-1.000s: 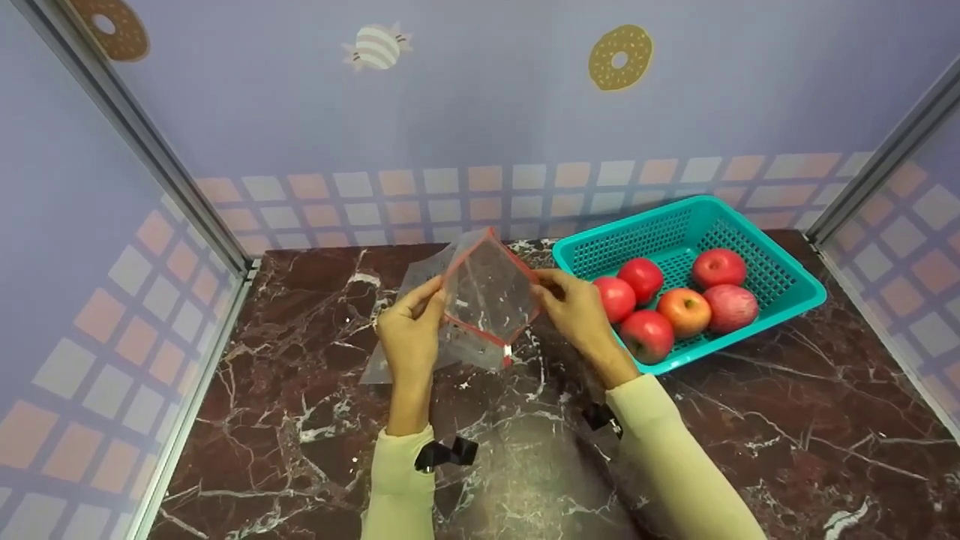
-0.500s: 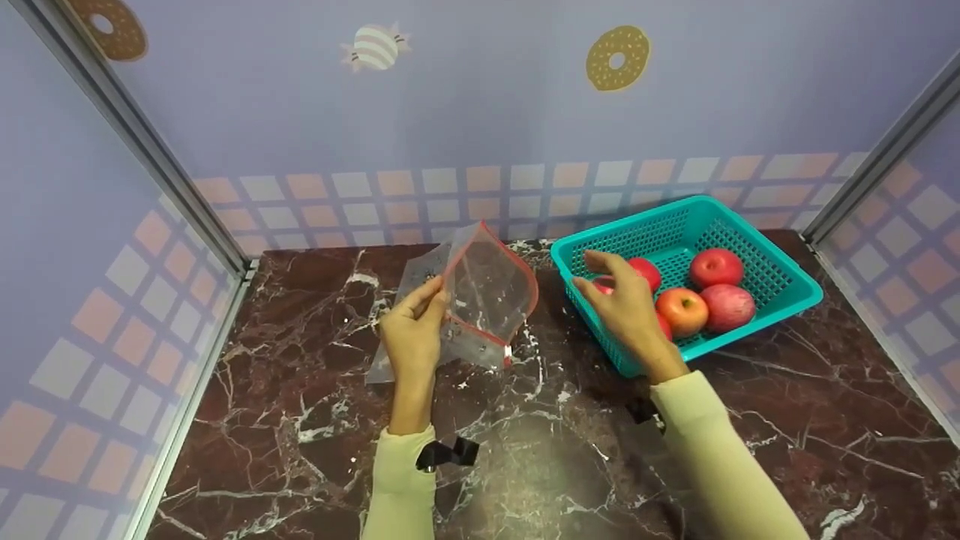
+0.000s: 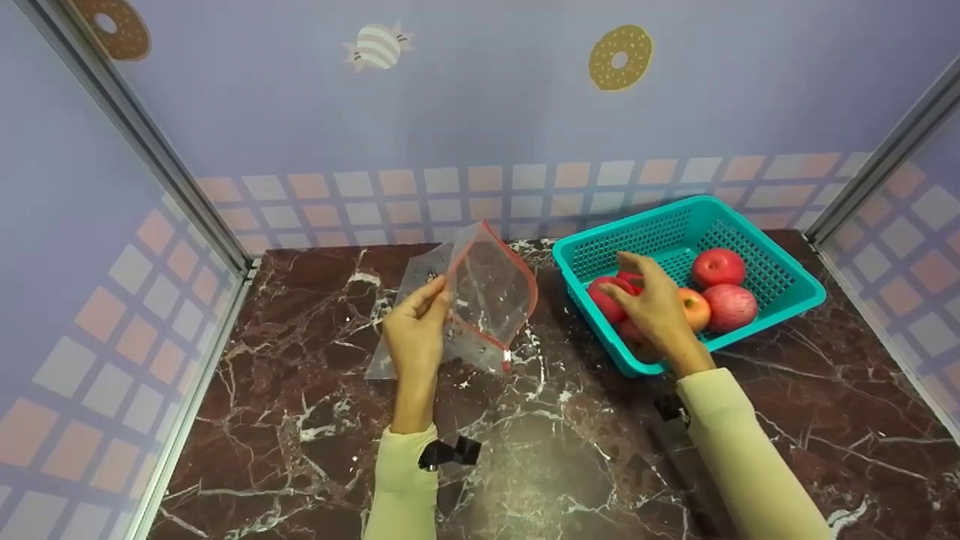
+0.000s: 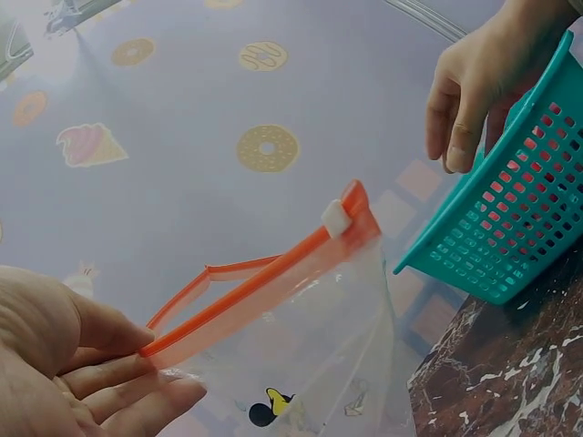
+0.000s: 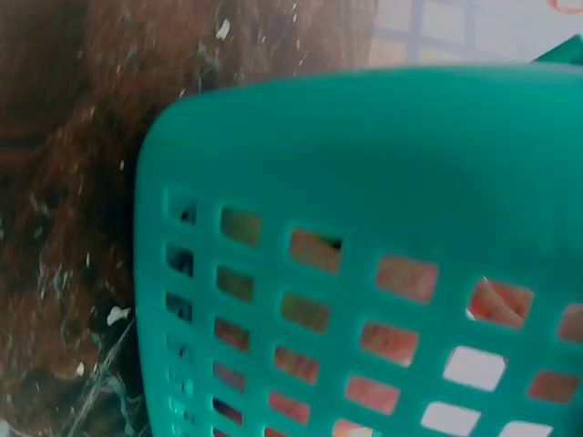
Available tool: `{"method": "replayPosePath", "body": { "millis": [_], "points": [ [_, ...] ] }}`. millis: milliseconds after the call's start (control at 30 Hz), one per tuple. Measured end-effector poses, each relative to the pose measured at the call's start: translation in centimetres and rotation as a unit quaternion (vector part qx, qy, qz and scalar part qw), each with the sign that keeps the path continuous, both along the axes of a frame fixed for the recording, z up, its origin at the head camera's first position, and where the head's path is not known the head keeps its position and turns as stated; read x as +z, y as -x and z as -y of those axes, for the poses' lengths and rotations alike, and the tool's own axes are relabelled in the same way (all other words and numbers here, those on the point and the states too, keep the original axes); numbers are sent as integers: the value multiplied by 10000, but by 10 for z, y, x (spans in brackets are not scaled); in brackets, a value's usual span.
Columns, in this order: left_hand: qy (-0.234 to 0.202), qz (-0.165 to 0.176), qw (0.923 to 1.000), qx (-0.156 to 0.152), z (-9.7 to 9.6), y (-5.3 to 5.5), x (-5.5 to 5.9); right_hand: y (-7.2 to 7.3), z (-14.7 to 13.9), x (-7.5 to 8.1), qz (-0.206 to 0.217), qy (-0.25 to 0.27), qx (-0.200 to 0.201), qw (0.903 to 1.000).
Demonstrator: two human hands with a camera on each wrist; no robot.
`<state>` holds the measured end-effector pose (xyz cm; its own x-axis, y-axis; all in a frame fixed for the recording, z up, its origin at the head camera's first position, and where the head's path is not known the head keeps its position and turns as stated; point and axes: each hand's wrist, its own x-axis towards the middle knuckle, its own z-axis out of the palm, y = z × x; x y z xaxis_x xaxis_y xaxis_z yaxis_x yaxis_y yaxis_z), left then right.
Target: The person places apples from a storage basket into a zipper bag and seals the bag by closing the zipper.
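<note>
My left hand (image 3: pixel 416 330) pinches the left edge of a clear zip bag (image 3: pixel 491 292) with a red-orange rim, whose mouth gapes wide. In the left wrist view, thumb and fingers hold the orange zip strip (image 4: pixel 246 296), and a white slider (image 4: pixel 336 218) sits near its far end. My right hand (image 3: pixel 660 307) is over the left part of a teal basket (image 3: pixel 780 262), thumb and fingers spread apart around the red apples (image 3: pixel 609 298) there. It partly covers some of them. In the right wrist view the basket's perforated wall (image 5: pixel 364 137) fills most of the picture and hides the hand.
More apples (image 3: pixel 720 268) lie in the basket's right half. The dark marbled tabletop (image 3: pixel 315 450) spreads in front of and left of the bag. A patterned wall (image 3: pixel 495 112) closes off the back, with side panels left and right.
My right hand has let go of the bag's right edge and moved right, over the apples in the basket. My left hand stays almost in place, still pinching the bag.
</note>
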<state>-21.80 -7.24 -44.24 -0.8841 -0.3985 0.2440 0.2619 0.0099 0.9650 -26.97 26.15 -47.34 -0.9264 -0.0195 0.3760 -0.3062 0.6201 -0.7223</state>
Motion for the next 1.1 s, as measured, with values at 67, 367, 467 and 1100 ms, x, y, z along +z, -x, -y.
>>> {"method": "replayPosePath", "body": {
  "millis": [67, 367, 467, 1100],
  "points": [
    [20, 32, 10000, -14, 0, 0, -1, 1, -2, -1, 117, -188, 24, 9998],
    [-80, 89, 9999, -25, 2, 0, -1, 5, -7, -5, 590, -723, 171, 9955],
    [-53, 63, 9999, -57, 2, 0, -1, 6, -8, -6, 691, -814, 178, 9941],
    [-263, 73, 9996, -56, 2, 1, -1, 7, -10, -6, 1016, -933, 59, 9904]
  ]
}}
